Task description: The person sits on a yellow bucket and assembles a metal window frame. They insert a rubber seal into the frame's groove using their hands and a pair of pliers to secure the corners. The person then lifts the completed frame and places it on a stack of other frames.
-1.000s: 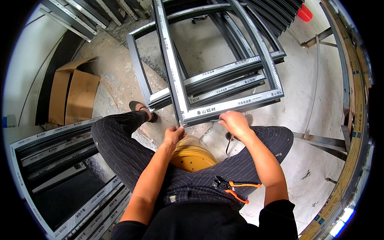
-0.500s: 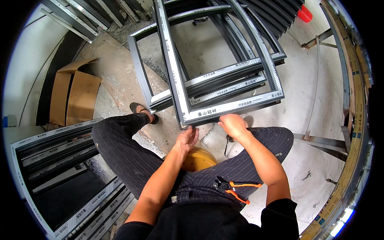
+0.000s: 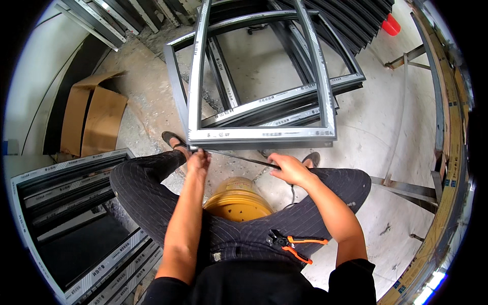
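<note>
A grey-and-black window frame with printed protective film lies in front of me, on top of other frames. At its near left corner, my left hand is closed with the fingertips pressed at the edge, pinching the end of a thin black rubber strip. The strip runs taut to my right hand, whose fingers are closed around it, below the frame's near edge. Orange-handled cutting pliers rest on my lap. Between my knees stands a yellow bucket with small dark bits on it.
More frames stand stacked at my left. Beyond them is an open cardboard box. Dark profiles and a red container lie at the far right. A metal-legged rack runs along the right side.
The top frame has turned and shifted left. My left hand has moved left with its corner, while my right hand has drawn away from the near edge, baring the strip between both hands.
</note>
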The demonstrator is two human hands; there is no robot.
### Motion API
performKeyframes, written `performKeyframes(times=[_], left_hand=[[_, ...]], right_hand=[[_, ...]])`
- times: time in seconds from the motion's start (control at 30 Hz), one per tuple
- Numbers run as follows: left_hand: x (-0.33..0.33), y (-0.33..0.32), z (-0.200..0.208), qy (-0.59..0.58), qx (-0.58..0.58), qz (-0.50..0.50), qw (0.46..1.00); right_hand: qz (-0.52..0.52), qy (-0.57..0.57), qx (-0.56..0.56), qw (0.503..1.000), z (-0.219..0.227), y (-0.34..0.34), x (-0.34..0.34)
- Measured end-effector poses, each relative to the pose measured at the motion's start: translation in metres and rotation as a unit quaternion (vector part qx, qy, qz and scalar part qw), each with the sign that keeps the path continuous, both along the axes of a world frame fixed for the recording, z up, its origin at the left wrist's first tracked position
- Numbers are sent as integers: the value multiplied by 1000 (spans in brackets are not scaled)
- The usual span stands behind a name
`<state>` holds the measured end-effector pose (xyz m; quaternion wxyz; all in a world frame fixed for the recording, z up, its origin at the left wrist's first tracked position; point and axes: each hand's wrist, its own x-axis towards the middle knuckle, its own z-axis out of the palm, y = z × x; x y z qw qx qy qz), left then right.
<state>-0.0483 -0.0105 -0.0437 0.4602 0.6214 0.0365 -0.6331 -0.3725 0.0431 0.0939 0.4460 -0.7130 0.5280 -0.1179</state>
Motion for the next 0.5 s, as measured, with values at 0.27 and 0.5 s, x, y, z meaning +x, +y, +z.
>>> performKeyframes(times=[0.27,0.5], left_hand=[[39,-29,14,-28,88,-60,994],[11,-17,38,-35,38,-59,997]], right_hand=[[-254,-52,62,964,14,18,-110],[-442,-25,52,895,26,33,-169]])
